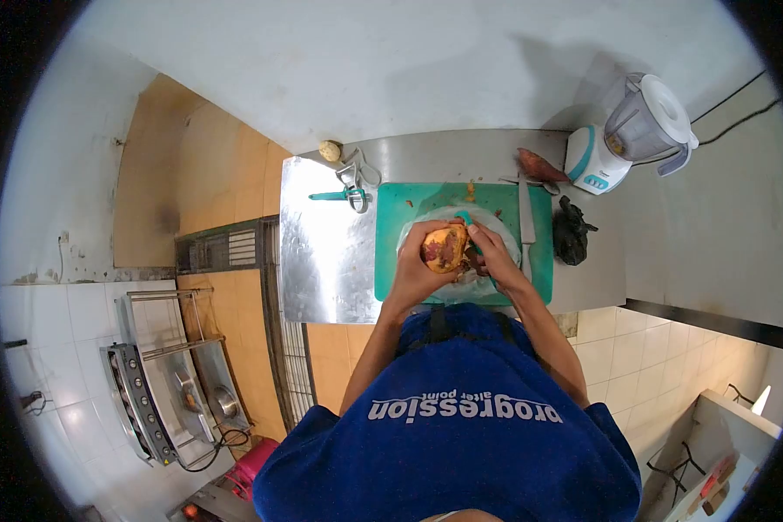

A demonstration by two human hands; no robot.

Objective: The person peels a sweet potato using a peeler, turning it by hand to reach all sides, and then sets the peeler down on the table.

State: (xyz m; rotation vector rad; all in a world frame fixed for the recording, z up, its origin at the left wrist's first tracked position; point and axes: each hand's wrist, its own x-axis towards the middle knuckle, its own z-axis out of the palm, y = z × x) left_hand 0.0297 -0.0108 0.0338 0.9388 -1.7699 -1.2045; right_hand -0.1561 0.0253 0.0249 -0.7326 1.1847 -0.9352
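My left hand (420, 269) is wrapped round a partly peeled sweet potato (444, 250), orange flesh showing between patches of reddish skin. Against its right side, my right hand (496, 255) grips a teal peeler (465, 217), most of it hidden by the fingers. Both hands are above a clear plastic bag (414, 228) with dark peelings in it, spread on a green cutting board (393, 209). A knife (527, 213) lies along the board's right part. Small orange scraps are scattered near the board's far edge.
Behind the board lies an unpeeled sweet potato (539, 165), with a white and teal blender (602, 157) to its right. A black plastic bag (572, 230) sits right of the board. Left are a teal-handled tool (329, 197) and a pale round item (330, 150) on the steel table (322, 270).
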